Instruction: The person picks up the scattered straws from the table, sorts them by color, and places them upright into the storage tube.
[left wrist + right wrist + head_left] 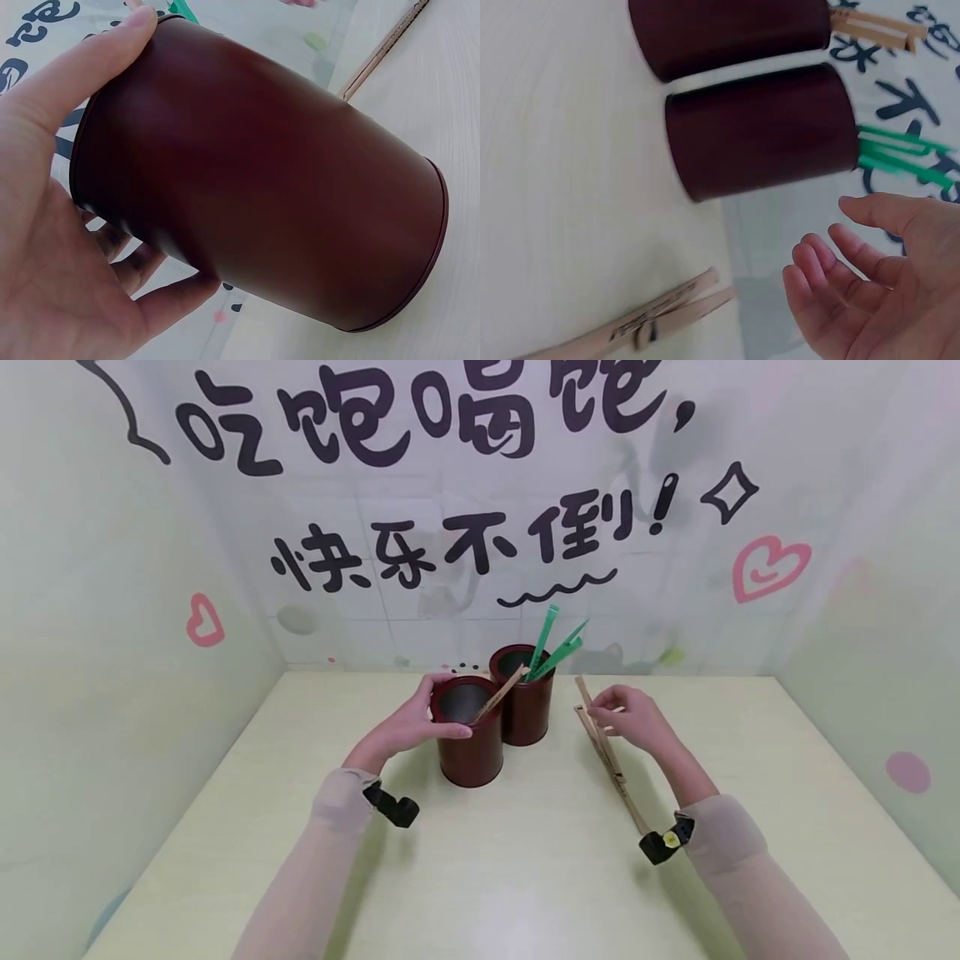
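My left hand grips the nearer dark red cylindrical cup by its rim, thumb on the near side. The cup stands upright, with a tan flat stick leaning out of it. In the left wrist view, fingers touch the cup's side. My right hand hovers beside several tan flat sticks with dark markings on the table. Seen from the right wrist, its fingers are loosely bent, hold nothing and are apart from the sticks.
A second dark red cup stands right behind the first, with several green flat sticks in it. Behind the pale table rises a white wall with black lettering. Pale side walls flank the table.
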Demonstrator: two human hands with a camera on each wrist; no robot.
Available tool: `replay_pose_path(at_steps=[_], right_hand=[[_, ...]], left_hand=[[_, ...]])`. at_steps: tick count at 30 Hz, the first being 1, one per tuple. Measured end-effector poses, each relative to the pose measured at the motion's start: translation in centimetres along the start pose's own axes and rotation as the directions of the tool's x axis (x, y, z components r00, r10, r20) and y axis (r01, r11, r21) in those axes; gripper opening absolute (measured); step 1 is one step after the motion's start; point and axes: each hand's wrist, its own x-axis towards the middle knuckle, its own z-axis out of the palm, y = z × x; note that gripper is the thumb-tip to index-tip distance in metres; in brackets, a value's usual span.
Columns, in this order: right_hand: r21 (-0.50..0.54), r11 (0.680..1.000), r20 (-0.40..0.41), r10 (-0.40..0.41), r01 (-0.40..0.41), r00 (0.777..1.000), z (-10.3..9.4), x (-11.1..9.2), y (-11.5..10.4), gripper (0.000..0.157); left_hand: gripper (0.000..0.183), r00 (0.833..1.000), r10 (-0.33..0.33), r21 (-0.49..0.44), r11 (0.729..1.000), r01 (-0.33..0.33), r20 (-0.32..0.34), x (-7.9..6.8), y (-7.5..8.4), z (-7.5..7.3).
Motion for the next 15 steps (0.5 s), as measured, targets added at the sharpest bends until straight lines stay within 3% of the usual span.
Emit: replay_pose_path(at_steps=[4,9,15], right_hand=[[-0.033,0.993,0.028,0.114,-0.113,0.993,0.0,0.4,1.6,0.032],[-0.12,0.963,0.062,0.251,-0.243,0.966,0.4,0.7,3.2,0.029],[-0.271,0.927,0.106,0.298,-0.261,0.949,1.0,1.0,4.2,0.016]], left_hand=[[0.087,1.0,0.004,0.001,1.0,-0.004,-0.007,0.0,-0.2,0.0],[0.088,1.0,0.005,0.005,1.0,-0.005,-0.002,0.1,-0.2,0.0],[0.088,1.0,0.007,0.0,1.0,-0.007,-0.001,0.1,-0.1,0.0]])
